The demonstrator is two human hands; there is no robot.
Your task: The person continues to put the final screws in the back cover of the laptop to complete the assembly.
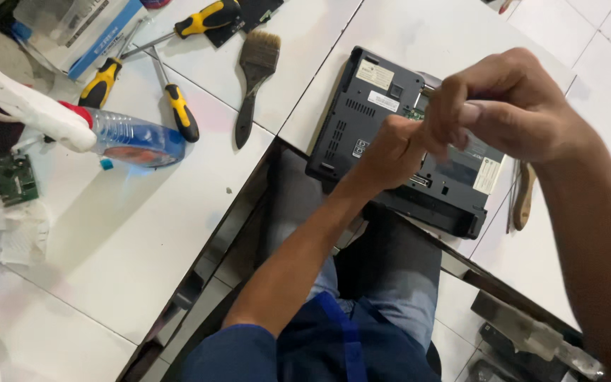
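- Laptop (pixel 362 120), dark grey, lies underside up at upper centre of the frame, on the white tabletop (pixel 143 233), its near edge overhanging the table's edge above the person's lap.
- Left hand (pixel 390 152) sits over the middle of the laptop base, fingers curled in; it touches the right hand. Whether it pinches anything: can't tell.
- Right hand (pixel 510 102), upper right of centre, is closed in a fist-like grip just above the laptop. A small metallic end (pixel 429 88) pokes out at its left side; what it is can't be made out.
- Upper left of the frame: three yellow-and-black screwdrivers (pixel 178 110) laid out loosely, one near the top edge.
- Paintbrush (pixel 252 81) with a dark handle lies just left of the laptop, bristles toward the top.
- Spray bottle (pixel 132 138) with blue liquid lies on its side at left, white trigger head toward the frame edge.
- Small green circuit board (pixel 14 180) at far left, on crumpled white tissue (pixel 19 233).
- Wooden-handled tool (pixel 525 194) right of the laptop, partly hidden by the right forearm.
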